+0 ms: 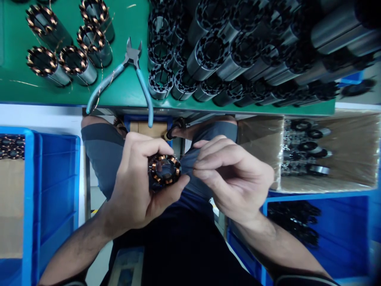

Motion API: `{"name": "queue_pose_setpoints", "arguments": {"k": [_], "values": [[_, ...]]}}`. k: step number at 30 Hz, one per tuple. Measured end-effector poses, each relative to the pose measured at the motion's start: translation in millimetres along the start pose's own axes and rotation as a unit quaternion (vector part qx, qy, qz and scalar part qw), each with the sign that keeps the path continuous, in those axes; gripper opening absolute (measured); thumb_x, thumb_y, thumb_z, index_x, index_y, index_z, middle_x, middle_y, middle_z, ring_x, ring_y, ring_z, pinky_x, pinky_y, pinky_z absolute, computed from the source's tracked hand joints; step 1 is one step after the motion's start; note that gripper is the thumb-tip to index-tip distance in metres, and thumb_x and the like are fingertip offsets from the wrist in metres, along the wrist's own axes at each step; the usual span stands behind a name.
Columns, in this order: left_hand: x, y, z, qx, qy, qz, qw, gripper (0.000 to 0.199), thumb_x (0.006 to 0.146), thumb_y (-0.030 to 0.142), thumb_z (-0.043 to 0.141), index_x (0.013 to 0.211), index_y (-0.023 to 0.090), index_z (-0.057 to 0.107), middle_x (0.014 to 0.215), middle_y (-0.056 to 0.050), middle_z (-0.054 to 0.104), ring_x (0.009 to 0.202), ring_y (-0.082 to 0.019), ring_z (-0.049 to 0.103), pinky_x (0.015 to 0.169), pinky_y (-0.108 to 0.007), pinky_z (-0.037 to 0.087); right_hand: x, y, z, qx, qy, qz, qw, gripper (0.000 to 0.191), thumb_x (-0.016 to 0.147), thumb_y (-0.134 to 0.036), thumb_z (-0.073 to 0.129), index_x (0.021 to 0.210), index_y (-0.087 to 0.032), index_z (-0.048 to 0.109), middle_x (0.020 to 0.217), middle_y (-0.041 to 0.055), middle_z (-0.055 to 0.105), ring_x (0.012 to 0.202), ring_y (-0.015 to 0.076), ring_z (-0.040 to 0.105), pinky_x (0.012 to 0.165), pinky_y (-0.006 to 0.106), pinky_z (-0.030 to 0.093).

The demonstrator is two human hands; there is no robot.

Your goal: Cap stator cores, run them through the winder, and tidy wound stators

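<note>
My left hand (pixel 139 178) is wrapped round a motor stator (pixel 166 170), its open end facing up and copper coils showing around the ring. To its right, my right hand (pixel 229 174) is closed in a pinch, thumb against the fingers. A faint thin wire seems to run from the stator's top edge toward those fingertips; its end is hidden there. On the green bench above lie cutting pliers (pixel 132 59) with light blue handles, their jaws apart and handle ends jutting past the bench edge.
Several copper-wound stators (pixel 79 63) stand at the left of the green bench (pixel 127 93). Many unwound stators (pixel 162 81) crowd its right side. A blue crate (pixel 56 190) is at left; a lined cardboard box (pixel 351 159) and another blue crate (pixel 342 234) are at right.
</note>
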State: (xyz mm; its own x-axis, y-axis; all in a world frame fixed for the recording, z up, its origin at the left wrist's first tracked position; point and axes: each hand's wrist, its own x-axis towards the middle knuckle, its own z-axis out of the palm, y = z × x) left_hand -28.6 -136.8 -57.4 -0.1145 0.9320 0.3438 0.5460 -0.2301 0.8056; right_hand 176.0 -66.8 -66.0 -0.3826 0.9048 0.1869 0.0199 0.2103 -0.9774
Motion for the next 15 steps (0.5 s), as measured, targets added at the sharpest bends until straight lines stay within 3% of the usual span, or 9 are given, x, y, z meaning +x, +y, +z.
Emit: {"name": "queue_pose_setpoints", "arguments": {"k": [2, 5, 9, 12, 15], "values": [[0.0, -0.8, 2.0, 0.003, -0.002, 0.016, 1.0, 0.03, 0.106, 0.034, 0.08, 0.127, 0.029, 0.061, 0.115, -0.006, 0.073, 0.114, -0.026, 0.073, 0.099, -0.043, 0.066, -3.4, -3.3, 8.9, 0.094, 0.015, 0.096, 0.991, 0.008, 0.103, -0.031, 0.094, 0.11, -0.035, 0.094, 0.094, -0.0001, 0.086, 0.086, 0.0187, 0.079, 0.093, 0.038, 0.069], [-1.9, -4.3, 3.7, 0.049, -0.004, 0.032, 0.998, 0.027, 0.106, 0.038, 0.081, 0.122, 0.028, 0.062, 0.112, -0.007, 0.075, 0.112, -0.027, 0.076, 0.097, -0.04, 0.065, -11.4, -4.3, 22.8, 0.229, -0.014, 0.211, 0.95, 0.025, 0.099, -0.035, 0.099, 0.124, -0.039, 0.094, 0.102, -0.0019, 0.089, 0.09, 0.0158, 0.083, 0.086, 0.03, 0.071], [-5.2, -12.3, 7.4, 0.136, 0.022, 0.105, 0.985, 0.025, 0.111, 0.042, 0.076, 0.123, 0.024, 0.065, 0.109, -0.008, 0.075, 0.099, -0.024, 0.073, 0.088, -0.036, 0.062, -22.0, 2.9, 33.0, 0.277, -0.004, 0.226, 0.934, 0.013, 0.104, -0.034, 0.095, 0.115, -0.041, 0.097, 0.116, -0.0031, 0.092, 0.109, 0.0121, 0.085, 0.102, 0.023, 0.068], [-6.7, -16.5, 10.9, 0.178, 0.023, 0.15, 0.972, 0.021, 0.11, 0.033, 0.075, 0.124, 0.02, 0.066, 0.111, -0.009, 0.075, 0.096, -0.022, 0.069, 0.088, -0.035, 0.06, -25.5, 8.9, 33.5, 0.28, 0.003, 0.23, 0.932, 0.011, 0.106, -0.032, 0.093, 0.111, -0.041, 0.097, 0.113, -0.0041, 0.091, 0.108, 0.01, 0.083, 0.1, 0.02, 0.066], [-7.8, -14.4, 10.5, 0.18, 0.0, 0.155, 0.971, 0.019, 0.106, 0.025, 0.073, 0.123, 0.021, 0.066, 0.111, -0.008, 0.073, 0.093, -0.022, 0.066, 0.083, -0.034, 0.059, -21.9, 10.6, 27.7, 0.268, -0.018, 0.223, 0.937, 0.012, 0.109, -0.025, 0.089, 0.109, -0.036, 0.095, 0.104, -0.0038, 0.086, 0.1, 0.0095, 0.079, 0.095, 0.02, 0.064]]}}
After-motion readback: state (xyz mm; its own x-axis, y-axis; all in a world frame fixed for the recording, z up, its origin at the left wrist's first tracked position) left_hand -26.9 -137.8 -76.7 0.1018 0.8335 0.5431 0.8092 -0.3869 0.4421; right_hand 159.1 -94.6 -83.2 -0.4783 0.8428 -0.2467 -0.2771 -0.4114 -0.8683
